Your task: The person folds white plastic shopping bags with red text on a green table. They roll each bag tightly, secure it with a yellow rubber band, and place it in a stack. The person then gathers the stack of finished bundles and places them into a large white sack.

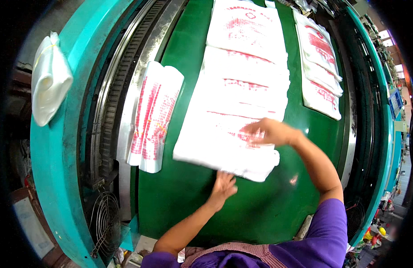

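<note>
A long overlapping row of white plastic bags [235, 120] with red print runs down the middle of the green belt [193, 201]. At the near edge of the nearest stack is my left hand [223, 191]. Its fingers are apart, with some tips at or just under the plastic. Over the printed top of the same stack, toward its right side, is my right hand [273, 132]. Motion smears its fingers, so I cannot tell whether they touch or pinch the plastic.
Two rolled bundles of printed bags [155, 116] lie left of the row. Another overlapping row of bags [320, 67] lies at the far right. A folded clear plastic bundle [51, 80] sits on the teal machine frame [59, 178]. A round wire guard [106, 221] stands at lower left.
</note>
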`<action>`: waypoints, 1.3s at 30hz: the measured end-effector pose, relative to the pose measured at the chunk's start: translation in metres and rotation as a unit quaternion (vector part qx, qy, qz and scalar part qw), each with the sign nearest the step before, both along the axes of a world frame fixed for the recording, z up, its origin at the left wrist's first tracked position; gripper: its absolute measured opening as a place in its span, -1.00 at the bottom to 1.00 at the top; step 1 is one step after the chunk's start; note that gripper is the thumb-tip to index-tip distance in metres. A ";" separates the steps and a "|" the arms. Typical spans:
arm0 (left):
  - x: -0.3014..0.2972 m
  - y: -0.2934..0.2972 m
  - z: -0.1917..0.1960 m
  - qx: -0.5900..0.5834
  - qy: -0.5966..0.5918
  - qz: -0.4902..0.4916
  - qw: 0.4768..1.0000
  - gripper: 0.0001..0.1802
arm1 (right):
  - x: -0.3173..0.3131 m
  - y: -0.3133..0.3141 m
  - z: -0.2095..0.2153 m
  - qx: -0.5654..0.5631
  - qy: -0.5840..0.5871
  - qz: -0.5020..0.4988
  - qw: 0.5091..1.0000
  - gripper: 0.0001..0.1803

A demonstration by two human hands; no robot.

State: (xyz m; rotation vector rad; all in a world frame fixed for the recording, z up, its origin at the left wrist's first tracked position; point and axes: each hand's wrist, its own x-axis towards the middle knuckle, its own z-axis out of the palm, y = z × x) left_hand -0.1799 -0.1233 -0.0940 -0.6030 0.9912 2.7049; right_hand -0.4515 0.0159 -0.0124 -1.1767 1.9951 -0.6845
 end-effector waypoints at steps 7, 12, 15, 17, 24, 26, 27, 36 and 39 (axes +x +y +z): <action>-0.074 0.029 -0.010 0.005 -0.139 0.239 0.961 -0.35 | -0.143 -0.034 -0.015 0.197 0.468 -0.177 0.843 0.05; -0.044 0.021 -0.008 -0.027 -0.216 0.177 0.960 -0.46 | -0.177 -0.055 -0.048 0.208 0.399 -0.176 0.875 -0.50; 0.036 0.010 -0.003 -0.019 -0.239 0.119 0.963 -0.53 | -0.126 -0.035 -0.019 0.252 0.257 -0.126 0.925 -0.47; 0.120 -0.008 -0.012 -0.059 -0.265 0.041 0.962 -0.58 | -0.073 -0.004 -0.029 0.253 0.137 -0.110 0.951 -0.64; 0.206 -0.067 -0.018 -0.176 -0.280 -0.232 0.915 -0.61 | 0.236 0.089 -0.060 0.150 -0.126 -0.227 0.954 -0.54; 0.187 -0.088 -0.014 -0.251 -0.208 -0.273 0.905 -0.61 | 0.296 0.097 -0.075 0.102 -0.080 -0.264 0.956 -0.34; 0.163 -0.104 -0.015 -0.308 -0.144 -0.301 0.891 -0.62 | 0.300 0.086 -0.060 0.024 -0.094 -0.343 0.934 -0.30; -0.253 -0.069 0.027 -0.235 0.230 -0.135 0.935 -0.36 | 0.178 0.054 -0.072 -0.138 -0.360 -0.764 0.518 -0.45; -0.263 -0.052 0.006 -0.279 0.152 0.029 0.948 -0.38 | 0.087 0.039 -0.055 -0.302 -0.365 -0.725 0.499 -0.49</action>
